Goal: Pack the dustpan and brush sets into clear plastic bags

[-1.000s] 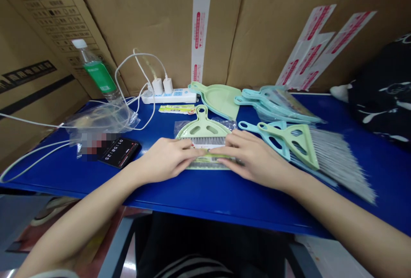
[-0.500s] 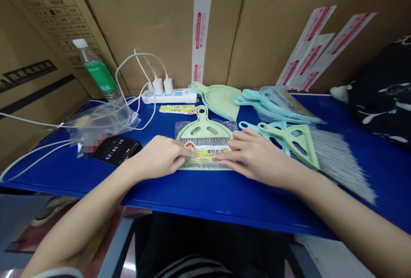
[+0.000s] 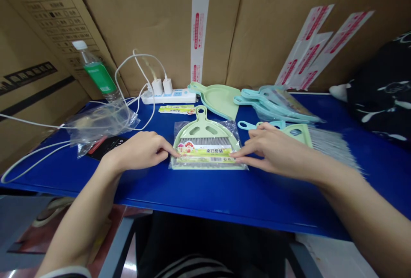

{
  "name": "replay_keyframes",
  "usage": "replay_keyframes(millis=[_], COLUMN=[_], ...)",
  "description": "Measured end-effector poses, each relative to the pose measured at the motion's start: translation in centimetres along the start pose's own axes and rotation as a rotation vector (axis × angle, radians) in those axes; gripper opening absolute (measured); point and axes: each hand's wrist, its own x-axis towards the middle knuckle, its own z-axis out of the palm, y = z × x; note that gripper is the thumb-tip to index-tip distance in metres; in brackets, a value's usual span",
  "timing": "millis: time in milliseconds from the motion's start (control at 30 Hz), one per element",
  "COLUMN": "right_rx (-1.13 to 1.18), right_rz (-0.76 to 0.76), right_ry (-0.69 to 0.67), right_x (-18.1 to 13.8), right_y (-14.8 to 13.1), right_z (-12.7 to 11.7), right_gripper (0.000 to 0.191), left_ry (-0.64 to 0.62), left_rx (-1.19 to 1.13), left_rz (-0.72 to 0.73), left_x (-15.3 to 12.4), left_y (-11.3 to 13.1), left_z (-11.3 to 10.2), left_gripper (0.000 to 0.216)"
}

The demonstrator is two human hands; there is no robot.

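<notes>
**As Fingertips Meet Label, Dustpan Set Lies Flat Between Two Hands**

While both hands work low over the blue bench (image 3: 192, 192), we see a clear-bagged green dustpan-and-brush set (image 3: 207, 130) lying near its front edge, handle pointing away from the wearer. Across its grey bristles runs a yellow-and-white printed label (image 3: 212, 151), mushrooms at its left end; whether it sits over or under the film, we cannot tell.

On one side, the left hand (image 3: 141, 151) extends its index finger to the label's left end, the rest curled in and holding nothing. Opposite, the right hand (image 3: 276, 147) rests its fingertips at the right end, thumb and index finger a narrow gap apart, laid on the packet rather than closed around it.

Behind the set we find a green dustpan (image 3: 224, 98) atop a blue one, loose label strips (image 3: 176, 109) and a white power strip (image 3: 180, 97). To the right lie stacked blue dustpans (image 3: 279, 102) and grey-bristled brushes (image 3: 334, 143), partly hidden by the right hand. On the left, we note a green-labelled bottle (image 3: 101, 76), crumpled clear plastic (image 3: 99, 121) and a half-covered phone (image 3: 107, 146).
</notes>
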Motion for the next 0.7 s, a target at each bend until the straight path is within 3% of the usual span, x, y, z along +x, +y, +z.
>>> replay_keyframes(millis=[333,500,700], right_rx=[0.090,0.099,0.074], right_rz=[0.177,0.343,0.445], right_ry=[0.069,0.086,0.060], right_x=[0.8,1.3,1.5], right_y=[-1.4,-2.4,-2.8], right_z=[0.5,1.5,1.9], right_gripper=[0.034,0.025,0.023], left_ry=[0.059,0.119,0.087], left_rx=[-0.027,0.015,0.063], left_rz=[0.100,0.006,-0.097], left_x=[0.4,1.2,1.5], left_y=[0.3,1.0,1.1], left_z=[0.6,1.8,2.0], left_gripper=[0.031,0.022,0.003])
